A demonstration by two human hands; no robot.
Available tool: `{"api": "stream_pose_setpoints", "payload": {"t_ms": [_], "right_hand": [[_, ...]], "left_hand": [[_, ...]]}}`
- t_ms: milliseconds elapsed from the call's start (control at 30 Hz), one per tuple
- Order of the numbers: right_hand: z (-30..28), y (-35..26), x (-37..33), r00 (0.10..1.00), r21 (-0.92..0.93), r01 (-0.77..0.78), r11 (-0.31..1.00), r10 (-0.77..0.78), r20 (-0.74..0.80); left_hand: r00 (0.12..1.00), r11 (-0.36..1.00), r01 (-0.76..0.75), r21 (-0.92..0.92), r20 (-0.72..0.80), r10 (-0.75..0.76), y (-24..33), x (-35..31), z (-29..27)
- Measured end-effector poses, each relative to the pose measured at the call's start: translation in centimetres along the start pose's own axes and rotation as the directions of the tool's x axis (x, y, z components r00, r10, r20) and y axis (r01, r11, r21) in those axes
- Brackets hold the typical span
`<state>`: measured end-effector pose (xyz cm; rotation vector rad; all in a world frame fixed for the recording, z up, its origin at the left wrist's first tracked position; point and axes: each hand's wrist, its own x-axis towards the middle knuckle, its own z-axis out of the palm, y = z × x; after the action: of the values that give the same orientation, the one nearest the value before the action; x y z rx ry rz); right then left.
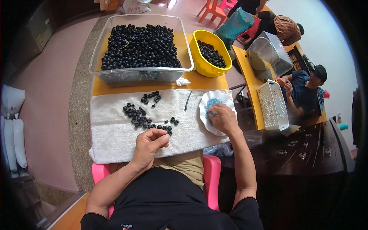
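My left hand (148,147) is over the front part of a white cloth (111,142), thumb and fingers pinched together. At its fingertips is a small black round piece (170,133) with a hole in it. My right hand (225,119) reaches into a white wavy-rimmed dish (203,113) at the right edge of the cloth. Its fingers are drawn together among tiny light blue pieces (213,102); what they pinch is hidden. Several more black round pieces (135,115) lie loose on the cloth beyond my left hand.
A large clear bin (141,76) of black pieces and a yellow basket (211,71) of dark pieces stand beyond the cloth. A thin dark strip (188,100) and crumpled white tissue (183,81) lie nearby. To the right, a person (306,92) sits by a white perforated basket (273,105).
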<state>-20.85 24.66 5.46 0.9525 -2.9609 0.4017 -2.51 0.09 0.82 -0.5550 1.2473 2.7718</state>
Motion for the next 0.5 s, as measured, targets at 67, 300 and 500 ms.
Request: {"api": "stream_pose_setpoints", "payload": {"t_ms": [67, 300, 500], "right_hand": [[0.09, 0.10, 0.15, 1.000, 0.012, 0.008, 1.000, -0.008, 0.008], [0.14, 0.23, 0.23, 0.999, -0.020, 0.032, 0.999, -0.032, -0.031], [0.85, 0.73, 0.05, 0.998, -0.095, 0.054, 0.994, -0.056, -0.021]], "left_hand": [[1.000, 1.000, -0.002, 0.003, 0.000, 0.002, 0.05, -0.03, 0.06], [1.000, 1.000, -0.012, 0.017, -0.023, 0.013, 0.11, -0.02, 0.28], [1.000, 0.999, 0.000, 0.035, -0.016, 0.001, 0.14, -0.11, 0.22]]}}
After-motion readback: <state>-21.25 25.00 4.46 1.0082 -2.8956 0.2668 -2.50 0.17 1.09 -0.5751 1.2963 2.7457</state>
